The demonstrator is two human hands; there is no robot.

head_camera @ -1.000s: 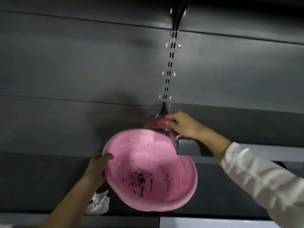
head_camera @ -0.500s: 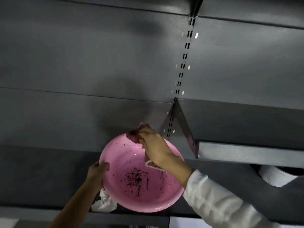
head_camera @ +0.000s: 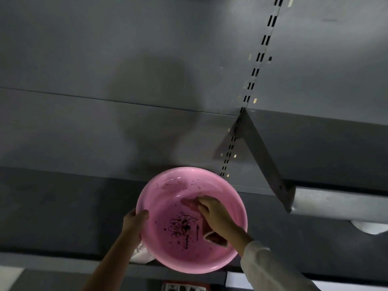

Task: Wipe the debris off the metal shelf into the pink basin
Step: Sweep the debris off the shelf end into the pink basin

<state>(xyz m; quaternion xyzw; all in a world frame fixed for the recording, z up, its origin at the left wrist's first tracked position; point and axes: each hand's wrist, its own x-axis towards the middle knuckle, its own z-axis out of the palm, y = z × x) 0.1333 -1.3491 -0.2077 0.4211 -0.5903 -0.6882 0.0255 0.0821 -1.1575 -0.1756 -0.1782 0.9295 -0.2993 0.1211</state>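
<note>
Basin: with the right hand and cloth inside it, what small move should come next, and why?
Probably shake the cloth out, then lift it back toward the shelf: the right hand holds it inside the basin, above the debris, while the left hand grips the rim.

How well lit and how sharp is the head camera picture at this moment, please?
In the head view the light is dim and the grey back panel looks flat; a soft shadow falls on it above the pink basin. The right hand and its cloth are slightly smeared by motion. Straight shelf edges bend from wide-angle distortion.
</note>
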